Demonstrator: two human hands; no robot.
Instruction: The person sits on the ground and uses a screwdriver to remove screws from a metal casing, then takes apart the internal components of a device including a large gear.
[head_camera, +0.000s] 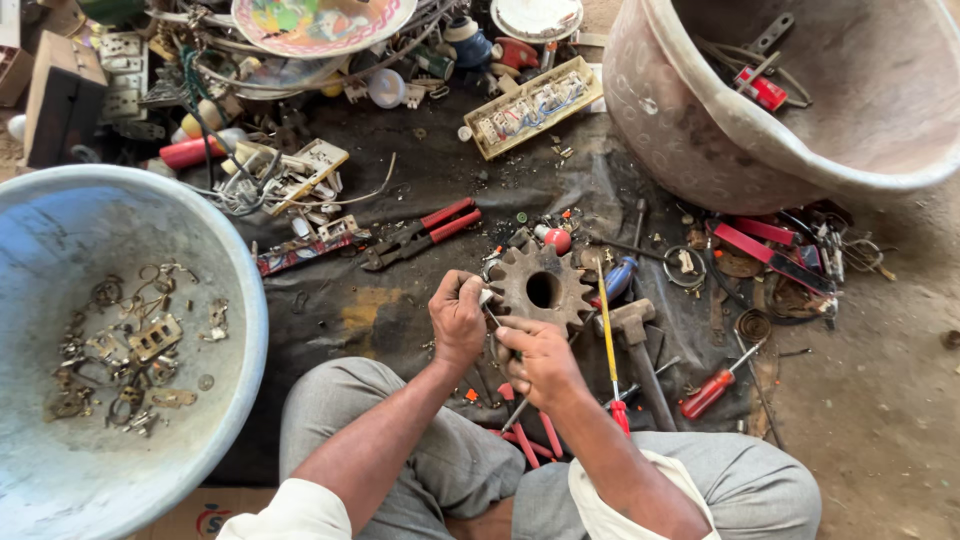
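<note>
Both grips pinch a small metal part (487, 297) beside the rusty gear (541, 288), hammer (637, 345) and screwdrivers (714, 388) near.

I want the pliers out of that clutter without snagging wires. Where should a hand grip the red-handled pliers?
Grip the red-handled pliers by the two red handles at their upper-right end, coming from the right. The handles point toward bare dark cloth; the dark jaws lie left, close to the scrap.

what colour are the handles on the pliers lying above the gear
Red, clearest in the head view: the pliers lie on the dark cloth.
</note>
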